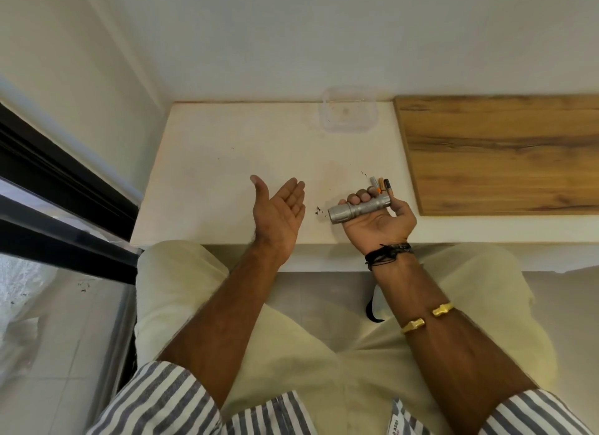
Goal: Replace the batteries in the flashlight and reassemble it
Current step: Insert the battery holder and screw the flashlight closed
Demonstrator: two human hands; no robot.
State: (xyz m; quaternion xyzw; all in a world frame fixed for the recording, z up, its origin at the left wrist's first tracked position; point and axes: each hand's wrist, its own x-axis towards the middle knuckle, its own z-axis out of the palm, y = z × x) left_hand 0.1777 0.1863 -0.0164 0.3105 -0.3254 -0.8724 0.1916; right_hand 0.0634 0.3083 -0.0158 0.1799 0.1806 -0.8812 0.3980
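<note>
The right hand (379, 219) is gripping the ribbed silver metal flashlight (359, 208) round its barrel; rigid, probably smooth, best held mid-body; the left hand (281, 209) is lying open, palm up, empty

Flashlight (359, 209) partly hidden by fingers (361, 196) — batteries (381, 184) too.

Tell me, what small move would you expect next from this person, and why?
Probably the left hand comes across to take the head end of the flashlight and twist it open. That hand is open and empty, palm up, while the right hand has a grip on the flashlight, which looks fully closed. The batteries lie on the table just beyond it, not yet picked up.
</note>
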